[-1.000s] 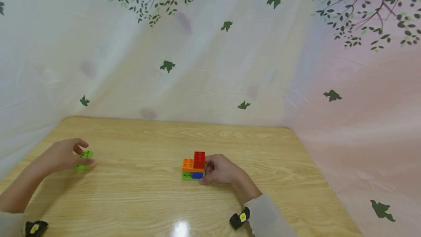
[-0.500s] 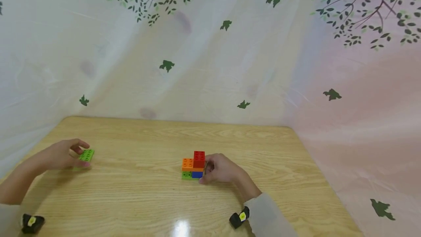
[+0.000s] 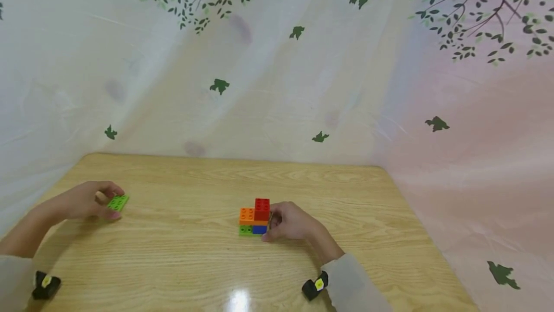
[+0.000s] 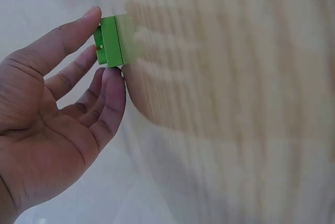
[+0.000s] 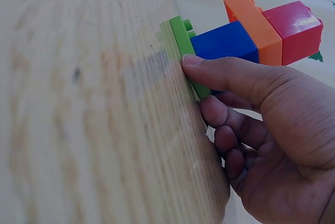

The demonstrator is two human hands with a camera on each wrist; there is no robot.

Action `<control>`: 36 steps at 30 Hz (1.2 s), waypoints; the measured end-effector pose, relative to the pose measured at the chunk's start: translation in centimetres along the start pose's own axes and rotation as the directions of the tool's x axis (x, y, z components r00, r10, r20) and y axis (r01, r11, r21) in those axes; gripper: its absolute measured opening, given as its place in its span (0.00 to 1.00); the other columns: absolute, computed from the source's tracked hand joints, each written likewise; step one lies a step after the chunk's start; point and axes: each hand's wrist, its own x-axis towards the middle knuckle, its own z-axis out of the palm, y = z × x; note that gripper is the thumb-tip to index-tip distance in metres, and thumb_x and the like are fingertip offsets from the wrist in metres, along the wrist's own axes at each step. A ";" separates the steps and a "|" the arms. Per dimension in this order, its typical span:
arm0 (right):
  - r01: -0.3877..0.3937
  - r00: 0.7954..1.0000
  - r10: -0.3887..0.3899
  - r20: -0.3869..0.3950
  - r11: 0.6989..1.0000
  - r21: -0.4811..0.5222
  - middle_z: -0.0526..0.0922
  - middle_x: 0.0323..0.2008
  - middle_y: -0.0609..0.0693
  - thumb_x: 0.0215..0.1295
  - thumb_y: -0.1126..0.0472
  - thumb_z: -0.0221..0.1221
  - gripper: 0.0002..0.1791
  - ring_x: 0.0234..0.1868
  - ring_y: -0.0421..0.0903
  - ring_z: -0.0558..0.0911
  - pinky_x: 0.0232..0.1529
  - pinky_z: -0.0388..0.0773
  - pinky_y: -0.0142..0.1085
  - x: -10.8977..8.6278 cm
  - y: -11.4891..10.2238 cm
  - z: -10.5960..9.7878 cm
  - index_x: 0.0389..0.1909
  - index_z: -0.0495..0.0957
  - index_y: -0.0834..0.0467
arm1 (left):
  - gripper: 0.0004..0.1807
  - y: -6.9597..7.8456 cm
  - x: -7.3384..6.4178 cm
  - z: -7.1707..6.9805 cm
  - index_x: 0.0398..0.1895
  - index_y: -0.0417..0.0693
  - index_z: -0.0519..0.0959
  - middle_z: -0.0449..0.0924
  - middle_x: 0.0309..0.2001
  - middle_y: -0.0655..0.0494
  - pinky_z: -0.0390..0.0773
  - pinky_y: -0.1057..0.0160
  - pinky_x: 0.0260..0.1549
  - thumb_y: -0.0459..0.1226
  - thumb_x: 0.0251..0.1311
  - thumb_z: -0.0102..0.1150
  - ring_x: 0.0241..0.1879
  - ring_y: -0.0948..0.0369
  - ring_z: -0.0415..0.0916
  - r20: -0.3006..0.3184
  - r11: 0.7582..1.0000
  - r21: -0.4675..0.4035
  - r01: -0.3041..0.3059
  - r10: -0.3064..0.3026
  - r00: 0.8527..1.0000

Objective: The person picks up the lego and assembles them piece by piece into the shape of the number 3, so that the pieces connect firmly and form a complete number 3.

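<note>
At the left of the table, my left hand pinches a thin lime-green toy building brick between thumb and fingers. In the left wrist view this green brick is edge-on, close against the wood, with its studs toward the palm. Near the middle, my right hand grips a small brick stack from its right side. The right wrist view shows the thumb on the stack's green base plate. Above that come a blue brick, an orange brick and a red brick.
Both hands work over a wood-grain table with rounded far corners. A pale cloth printed with leaves and branches hangs behind it and along the sides. Each wrist wears a black strap device, such as the right wrist device.
The left hand has shifted slightly right and away from the body, and the green brick has moved with it. The right hand and the stack have stayed in place.
</note>
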 end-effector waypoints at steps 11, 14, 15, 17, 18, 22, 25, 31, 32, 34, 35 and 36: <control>-0.015 1.000 0.015 0.003 1.000 0.008 0.80 0.26 0.45 0.53 0.59 0.78 0.20 0.27 0.40 0.75 0.28 0.72 0.30 0.0 -0.1 -0.1 0.47 0.84 0.47 | 0.34 0.3 1.5 -0.2 0.61 0.35 0.75 0.76 0.54 0.43 0.80 0.67 0.43 0.35 0.50 0.77 0.47 0.64 0.81 0.143 0.976 -0.117 -0.184 0.200 0.969; -0.013 1.000 0.013 0.004 1.000 0.011 0.80 0.26 0.45 0.53 0.60 0.78 0.20 0.27 0.40 0.75 0.28 0.72 0.30 0.0 -0.1 -0.2 0.47 0.84 0.48 | 0.34 0.7 1.7 -0.1 0.62 0.36 0.75 0.77 0.54 0.44 0.80 0.68 0.44 0.34 0.50 0.77 0.49 0.64 0.81 0.158 0.975 -0.127 -0.185 0.204 0.966; -0.012 1.000 0.012 0.004 1.000 0.011 0.80 0.26 0.45 0.53 0.60 0.78 0.20 0.27 0.40 0.75 0.28 0.72 0.30 0.0 -0.1 -0.1 0.48 0.84 0.48 | 0.34 0.8 1.7 0.0 0.62 0.36 0.75 0.77 0.54 0.44 0.80 0.67 0.44 0.35 0.51 0.77 0.50 0.63 0.81 0.157 0.976 -0.122 -0.181 0.199 0.967; -0.012 1.000 0.012 0.003 1.000 0.008 0.79 0.26 0.45 0.53 0.60 0.78 0.20 0.27 0.40 0.75 0.28 0.71 0.30 0.0 -0.1 -0.1 0.48 0.84 0.49 | 0.33 0.9 1.8 0.1 0.61 0.35 0.75 0.78 0.54 0.45 0.80 0.67 0.44 0.37 0.53 0.77 0.49 0.60 0.81 0.146 0.979 -0.110 -0.171 0.187 0.971; -0.013 1.000 0.013 0.004 1.000 0.010 0.79 0.26 0.45 0.53 0.60 0.78 0.21 0.27 0.40 0.74 0.28 0.71 0.31 0.0 -0.1 -0.1 0.48 0.84 0.49 | 0.33 1.0 1.8 0.1 0.61 0.35 0.75 0.78 0.53 0.46 0.80 0.67 0.44 0.38 0.53 0.77 0.49 0.58 0.81 0.140 0.981 -0.103 -0.163 0.177 0.974; -0.016 1.000 0.016 -0.002 1.000 0.007 0.79 0.26 0.46 0.53 0.61 0.78 0.20 0.27 0.41 0.74 0.28 0.71 0.31 0.0 0.0 -0.1 0.47 0.84 0.49 | 0.31 1.2 1.9 0.3 0.57 0.34 0.77 0.80 0.51 0.50 0.81 0.66 0.44 0.42 0.54 0.78 0.47 0.57 0.81 0.105 0.989 -0.049 -0.142 0.147 0.984; -0.019 1.000 0.019 -0.002 1.000 0.010 0.79 0.26 0.46 0.53 0.61 0.78 0.20 0.27 0.41 0.75 0.28 0.71 0.31 0.0 0.0 -0.2 0.46 0.84 0.49 | 0.27 1.4 1.9 0.5 0.52 0.37 0.79 0.81 0.47 0.53 0.81 0.65 0.43 0.42 0.53 0.78 0.45 0.56 0.81 0.085 0.991 -0.015 -0.130 0.130 0.988; -0.021 1.000 0.021 0.005 1.000 0.013 0.79 0.26 0.45 0.53 0.60 0.78 0.19 0.28 0.41 0.75 0.28 0.72 0.31 0.0 0.1 -0.2 0.45 0.84 0.48 | 0.23 1.7 2.1 0.8 0.48 0.40 0.82 0.82 0.44 0.56 0.80 0.64 0.40 0.42 0.54 0.77 0.44 0.57 0.79 0.070 0.993 0.021 -0.115 0.113 0.991; -0.020 1.000 0.020 0.006 1.000 0.013 0.79 0.26 0.45 0.53 0.60 0.78 0.19 0.28 0.41 0.75 0.28 0.72 0.31 0.0 0.1 -0.2 0.45 0.84 0.48 | 0.23 1.8 2.1 0.9 0.48 0.40 0.82 0.83 0.44 0.57 0.80 0.64 0.40 0.43 0.54 0.77 0.43 0.58 0.79 0.066 0.992 0.029 -0.123 0.121 0.991; -0.022 1.000 0.022 0.006 1.000 0.010 0.79 0.26 0.44 0.53 0.59 0.78 0.19 0.27 0.40 0.75 0.28 0.71 0.30 0.0 0.1 -0.2 0.46 0.84 0.47 | 0.23 1.8 2.2 0.9 0.49 0.41 0.83 0.84 0.45 0.57 0.80 0.64 0.39 0.44 0.55 0.77 0.42 0.61 0.79 0.052 0.990 0.041 -0.135 0.133 0.990; -0.024 1.000 0.024 0.006 1.000 0.010 0.79 0.26 0.44 0.53 0.59 0.78 0.19 0.27 0.40 0.75 0.28 0.71 0.30 0.0 0.1 -0.1 0.46 0.84 0.47 | 0.23 1.9 2.2 1.0 0.49 0.41 0.83 0.84 0.44 0.58 0.79 0.65 0.39 0.45 0.55 0.77 0.41 0.63 0.78 0.045 0.989 0.044 -0.139 0.137 0.989; -0.024 1.000 0.024 0.005 1.000 0.009 0.79 0.26 0.45 0.53 0.59 0.78 0.20 0.27 0.40 0.75 0.28 0.71 0.30 0.0 0.1 -0.1 0.46 0.84 0.47 | 0.23 2.0 2.2 1.0 0.49 0.41 0.83 0.84 0.44 0.58 0.79 0.64 0.38 0.45 0.55 0.76 0.41 0.64 0.78 0.042 0.988 0.049 -0.149 0.147 0.988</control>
